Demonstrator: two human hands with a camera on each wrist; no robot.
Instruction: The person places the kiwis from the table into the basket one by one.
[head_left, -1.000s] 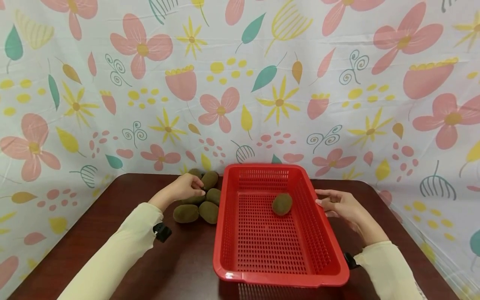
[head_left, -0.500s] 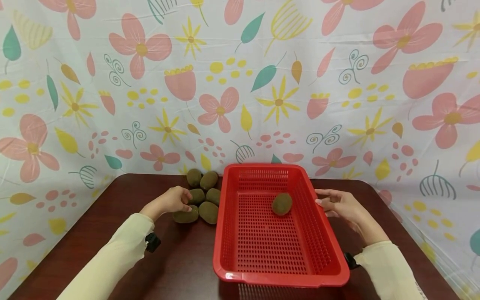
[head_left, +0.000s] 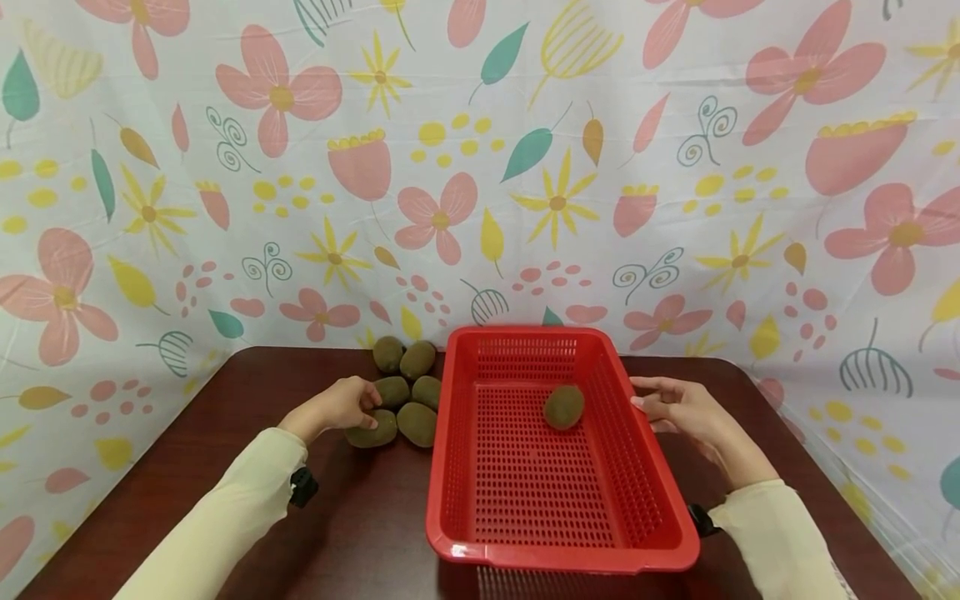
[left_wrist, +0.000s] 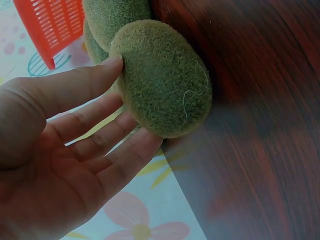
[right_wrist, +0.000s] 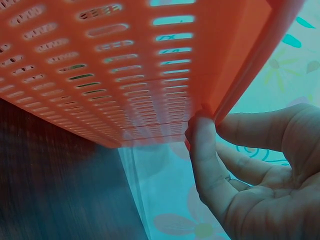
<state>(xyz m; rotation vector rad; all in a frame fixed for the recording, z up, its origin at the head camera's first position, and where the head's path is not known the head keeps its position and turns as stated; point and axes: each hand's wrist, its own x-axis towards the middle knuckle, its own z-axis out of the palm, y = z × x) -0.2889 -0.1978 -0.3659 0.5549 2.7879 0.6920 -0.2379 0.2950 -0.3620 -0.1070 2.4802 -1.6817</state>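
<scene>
My left hand is at the front-left kiwi of a small cluster on the table. In the left wrist view, the thumb lies on one side of that fuzzy brown-green kiwi and the fingertips meet its other side. My right hand pinches the right rim of a red plastic basket, thumb and finger on either side of the edge, as the right wrist view also shows. One kiwi lies inside the basket, right of its middle.
Several more kiwis lie close together just left of the basket, among them a front one and a back one. The dark wooden table ends at a flowered cloth hanging behind it.
My left hand has moved back from the rear kiwis toward me, down to the front-left kiwi, and its fingers have come onto it. The right hand and basket have stayed put.
</scene>
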